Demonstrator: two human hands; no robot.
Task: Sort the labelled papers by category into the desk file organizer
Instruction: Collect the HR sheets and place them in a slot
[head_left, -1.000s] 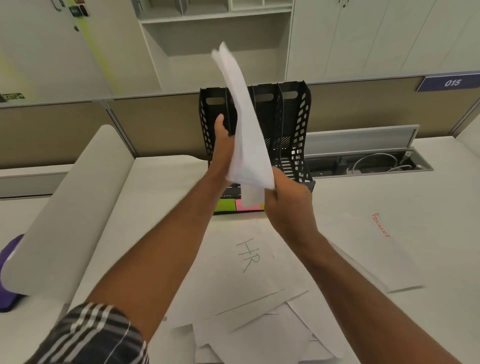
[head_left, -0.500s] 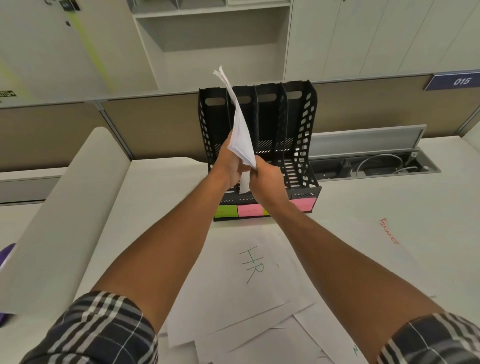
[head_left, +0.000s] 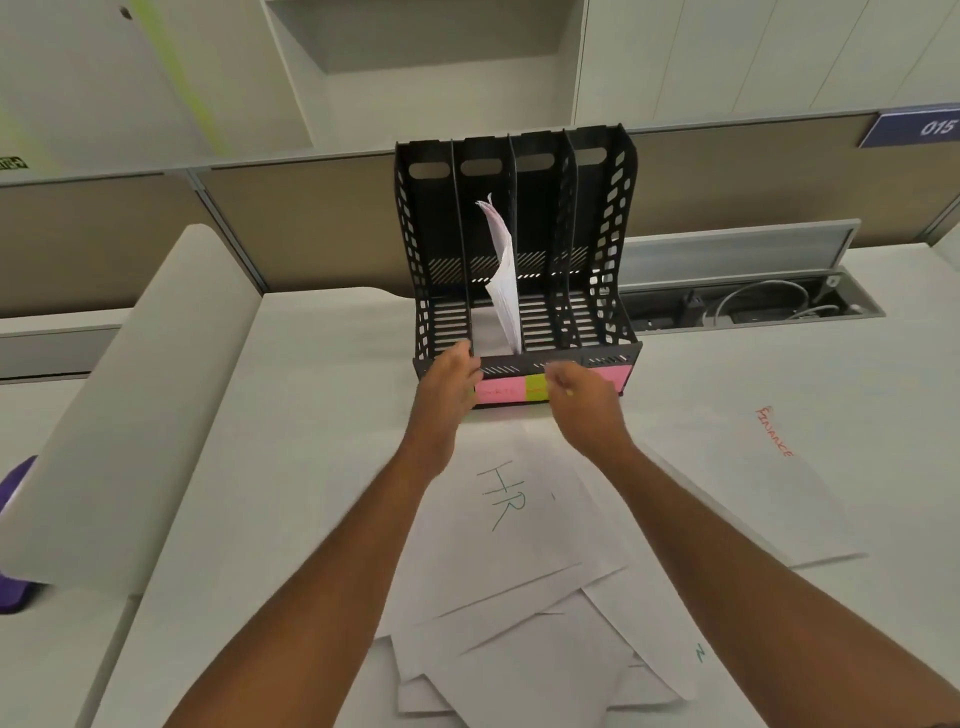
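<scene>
A black desk file organizer (head_left: 610, 218) with several upright slots stands at the back of the desk, pink and yellow-green sticky labels along its front. A thin bundle of white papers (head_left: 503, 275) stands on edge in the second slot from the left, leaning right, free of both hands. My left hand (head_left: 448, 376) hovers at the organizer's front left corner, fingers loosely curled, holding nothing. My right hand (head_left: 579, 392) is in front of the labels, empty too. On the desk lie a sheet marked HR (head_left: 501, 499) and a sheet marked FINANCE (head_left: 763, 467).
More white sheets (head_left: 530, 665) overlap near the front edge. A large white roll (head_left: 130, 405) slants across the left side, a purple object (head_left: 15, 519) beside it. An open cable tray (head_left: 753, 301) sits right of the organizer, a partition wall behind.
Both hands lowered the paper bundle into the organizer's second slot and let go of it. They have pulled back to the organizer's front edge.
</scene>
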